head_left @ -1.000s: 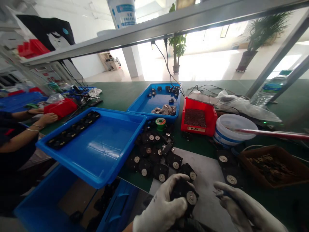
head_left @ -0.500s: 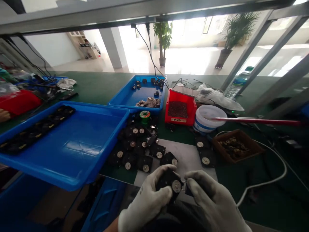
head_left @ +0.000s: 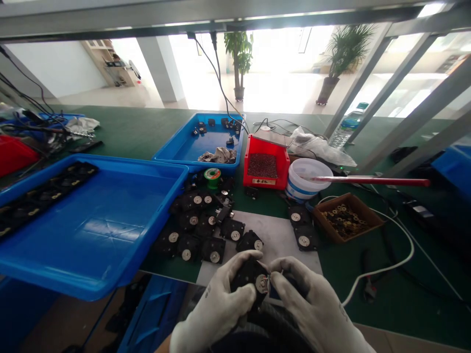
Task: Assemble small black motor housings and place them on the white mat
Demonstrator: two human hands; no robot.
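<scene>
One handheld unit (head_left: 245, 275), disc end (head_left: 262, 283) rightward

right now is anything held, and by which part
The left hand holds a black unit around its left side; the right hand is beside the silver disc, its hold unclear.

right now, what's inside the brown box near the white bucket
Inside the brown box lies a jumble of small pieces, some brass-coloured and ring-shaped. Whatever lies beneath the pile is covered.
</scene>
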